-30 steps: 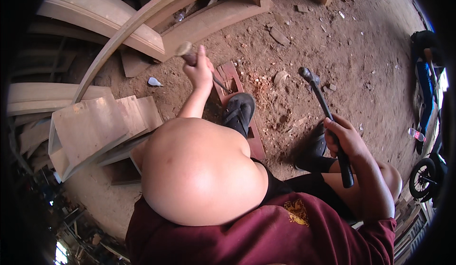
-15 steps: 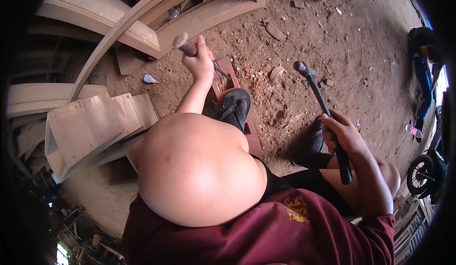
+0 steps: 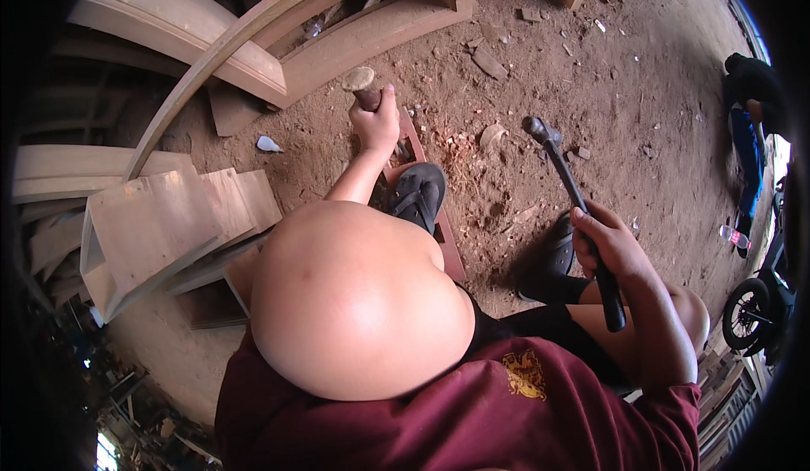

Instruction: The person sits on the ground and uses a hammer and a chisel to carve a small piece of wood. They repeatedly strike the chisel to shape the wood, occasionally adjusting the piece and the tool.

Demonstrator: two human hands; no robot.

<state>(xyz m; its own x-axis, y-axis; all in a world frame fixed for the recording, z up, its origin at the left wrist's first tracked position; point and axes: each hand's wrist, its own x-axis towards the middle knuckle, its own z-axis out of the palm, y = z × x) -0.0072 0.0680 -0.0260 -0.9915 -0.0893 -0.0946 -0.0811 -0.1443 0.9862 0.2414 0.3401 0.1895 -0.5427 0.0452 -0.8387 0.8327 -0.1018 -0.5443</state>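
My left hand (image 3: 377, 127) is wrapped round the wooden handle of a chisel (image 3: 364, 91), whose pale, flattened butt sticks up above my fist. Its blade end is mostly hidden behind my hand, over a reddish-brown wooden piece (image 3: 452, 251) on the ground. Across that piece rests my left foot in a dark sandal (image 3: 419, 191). To the right, my right hand (image 3: 611, 239) grips a hammer (image 3: 567, 171) by its black handle. The hammer's head points away from me, raised and apart from the chisel.
Wood shavings (image 3: 460, 146) lie beside the wooden piece on the dirt floor (image 3: 582, 74). Wooden frames (image 3: 363, 40) and a stack of boards (image 3: 160, 226) stand at the left. At the far right are another person (image 3: 747, 125), a plastic bottle (image 3: 735, 236) and a motorbike wheel (image 3: 746, 311).
My left hand has moved a little to the right and nearer me, and the chisel handle stands more upright. The hammer in my right hand has barely shifted.
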